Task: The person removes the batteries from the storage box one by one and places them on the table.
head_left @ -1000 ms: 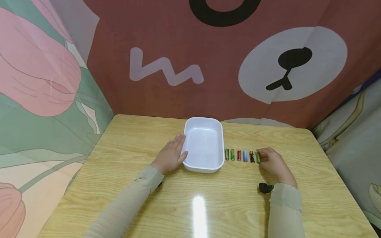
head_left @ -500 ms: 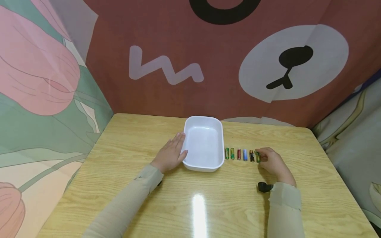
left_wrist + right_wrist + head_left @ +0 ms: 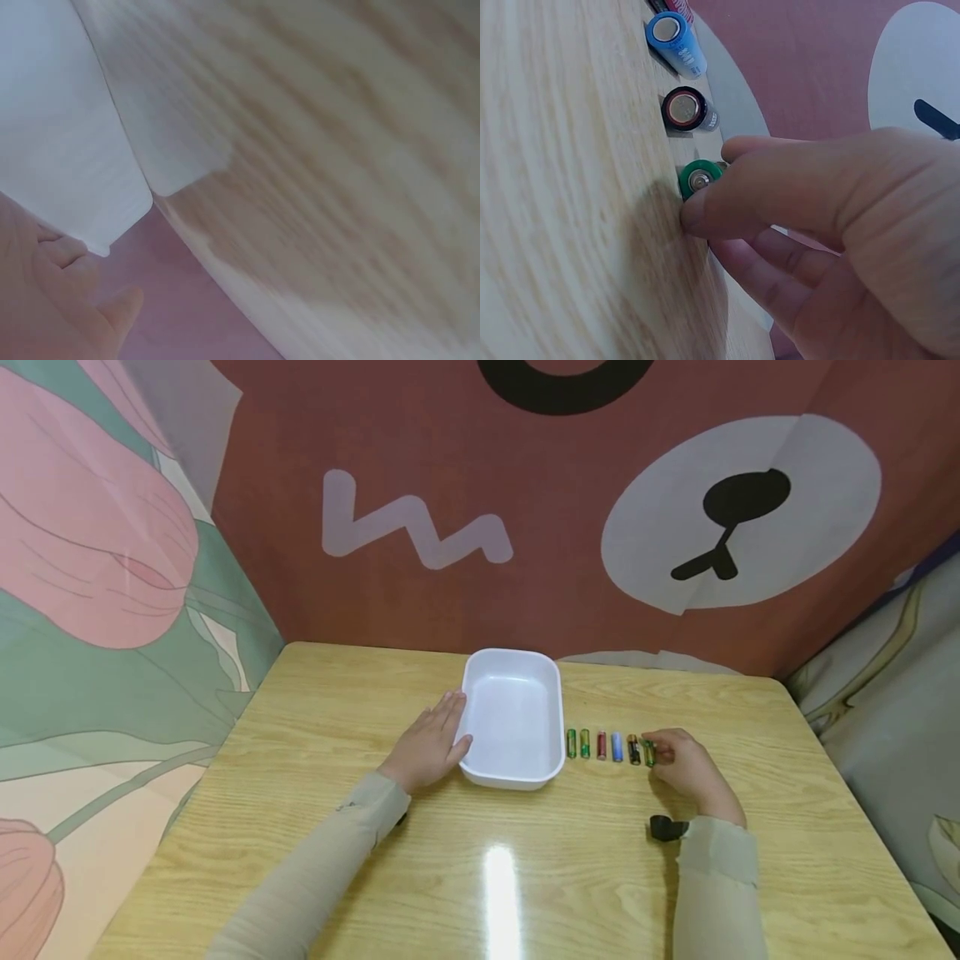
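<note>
A white plastic tray (image 3: pixel 512 772) stands on the wooden table near its back edge. My left hand (image 3: pixel 423 747) rests with straight fingers against the tray's left side; the left wrist view shows the hand (image 3: pixel 56 296) beside the tray's wall (image 3: pixel 71 142). To the tray's right, several batteries lie in a row: two green, a red battery (image 3: pixel 602 746), a blue battery (image 3: pixel 617 747), a black battery (image 3: pixel 633 749) and another green battery (image 3: pixel 650 753). My right hand (image 3: pixel 688 770) pinches that last green battery (image 3: pixel 699 177) between thumb and index finger; fingers hide part of it.
The wooden table (image 3: pixel 420 877) meets a brown cloth backdrop (image 3: pixel 405 618) with a bear print at the back. Flower-printed cloth (image 3: pixel 112 693) hangs on the left. A black wrist device (image 3: pixel 666 828) projects from the right sleeve.
The rightmost green battery has tilted slightly, its far end tipping left toward the black one under my right hand. My left hand stays at the tray, and the head view dips a little.
</note>
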Demonstrator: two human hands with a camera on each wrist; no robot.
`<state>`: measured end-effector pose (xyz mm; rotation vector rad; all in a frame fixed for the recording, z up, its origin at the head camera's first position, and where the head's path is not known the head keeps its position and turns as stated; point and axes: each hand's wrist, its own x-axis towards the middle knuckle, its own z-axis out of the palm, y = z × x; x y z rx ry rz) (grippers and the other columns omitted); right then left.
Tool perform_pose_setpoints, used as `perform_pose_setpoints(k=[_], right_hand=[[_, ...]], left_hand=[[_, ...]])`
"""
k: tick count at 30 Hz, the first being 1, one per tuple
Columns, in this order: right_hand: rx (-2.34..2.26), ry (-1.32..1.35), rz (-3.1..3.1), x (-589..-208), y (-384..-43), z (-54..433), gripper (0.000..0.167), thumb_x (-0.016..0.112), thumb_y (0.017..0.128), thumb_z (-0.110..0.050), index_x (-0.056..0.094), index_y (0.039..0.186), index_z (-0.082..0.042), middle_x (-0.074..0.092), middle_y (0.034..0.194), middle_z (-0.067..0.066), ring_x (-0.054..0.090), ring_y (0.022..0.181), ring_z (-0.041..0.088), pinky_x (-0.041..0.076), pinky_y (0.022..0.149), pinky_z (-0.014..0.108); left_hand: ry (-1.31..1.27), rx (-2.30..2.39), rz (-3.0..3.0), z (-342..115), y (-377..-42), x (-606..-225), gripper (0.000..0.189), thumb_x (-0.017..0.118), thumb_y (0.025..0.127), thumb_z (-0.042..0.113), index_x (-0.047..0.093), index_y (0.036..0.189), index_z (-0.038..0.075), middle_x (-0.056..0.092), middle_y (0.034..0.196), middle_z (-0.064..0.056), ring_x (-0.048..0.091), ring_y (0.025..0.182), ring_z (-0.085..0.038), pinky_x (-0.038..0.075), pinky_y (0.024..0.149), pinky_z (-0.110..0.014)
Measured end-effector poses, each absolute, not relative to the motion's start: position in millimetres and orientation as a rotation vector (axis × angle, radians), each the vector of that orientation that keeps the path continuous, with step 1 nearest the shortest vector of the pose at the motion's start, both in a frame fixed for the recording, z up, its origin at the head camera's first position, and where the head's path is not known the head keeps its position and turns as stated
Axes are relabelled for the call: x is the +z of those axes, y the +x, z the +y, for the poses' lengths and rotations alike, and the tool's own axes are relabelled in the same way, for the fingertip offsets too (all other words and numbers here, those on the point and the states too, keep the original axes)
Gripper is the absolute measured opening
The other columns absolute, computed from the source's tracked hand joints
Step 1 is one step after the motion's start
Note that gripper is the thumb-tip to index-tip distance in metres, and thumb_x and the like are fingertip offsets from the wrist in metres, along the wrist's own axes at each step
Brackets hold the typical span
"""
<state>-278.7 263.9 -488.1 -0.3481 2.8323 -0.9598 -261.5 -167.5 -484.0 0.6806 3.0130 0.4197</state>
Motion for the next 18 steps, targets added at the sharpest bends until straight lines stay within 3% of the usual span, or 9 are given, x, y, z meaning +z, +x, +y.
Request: perform_pose_setpoints(k=[10,18], right_hand=[[-0.958,-0.343,2.833,-488.5,-276.4,263.8,0.054,0.066,0.084,0.013,0.055,0.136,0.011,0.048,0.133,0.036,0.058,0.109,0.047,0.053,0.089,0.057],[-0.981,-0.326,2.818,-482.2,-273.3,262.9,0.055,0.061,0.093,0.005,0.046,0.146,0.007,0.041,0.141,0.035,0.051,0.118,0.051,0.051,0.092,0.063]], left_hand=[[0.664,0.386,2.982,-166.5,-262.1,-479.6,0.073,0.029,0.108,0.046,0.007,0.161,0.001,0.006,0.169,-0.012,0.005,0.156,-0.026,0.017,0.124,-0.049],[0.62,0.422,2.987,-168.0,-262.5,-477.7,0.077,0.042,0.105,0.049,0.017,0.162,0.002,0.015,0.168,-0.013,0.008,0.156,-0.03,0.016,0.121,-0.062]])
